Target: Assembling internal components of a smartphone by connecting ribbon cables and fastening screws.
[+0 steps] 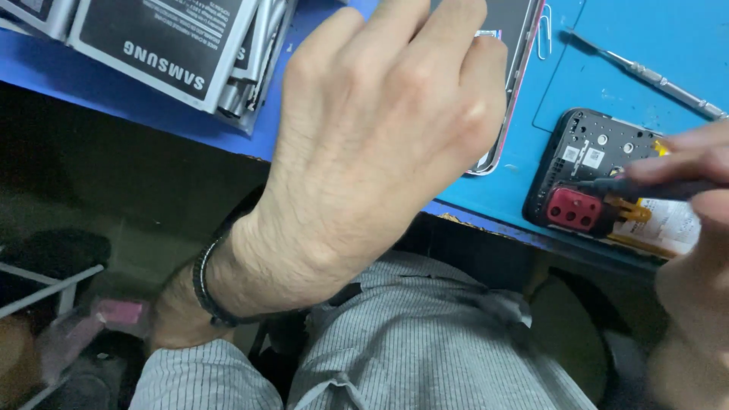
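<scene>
The left hand [380,129] is reaching across the bench [486,190] with its back to the camera, fingers loosely curled and lying over a flat dark device with a thin pale rim [515,68]; whether the fingers are gripping that device cannot be told, since the palm side is hidden. A dark braided band [203,292] is sitting on the wrist. The right hand [695,228] is coming in from the right edge, fingers pinched narrowly around a slim dark tool [645,187], whose tip is resting on an opened phone [600,178] lying near the bench's front edge. The phone is showing a black inner frame, a red block at its lower left, gold-coloured parts and a pale battery area.

At the upper left, a stack of flat grey-and-black battery packs [175,45] is lying tilted, white lettering on the top one. A metal paperclip [544,23] is lying just beside the dark device, and a thin metal pry tool [653,76] is lying diagonally at the upper right.

The bench is covered in blue, with a lighter blue mat [668,38] under the phone. Below its edge, a grey striped shirt [425,342] and a dim floor are showing.
</scene>
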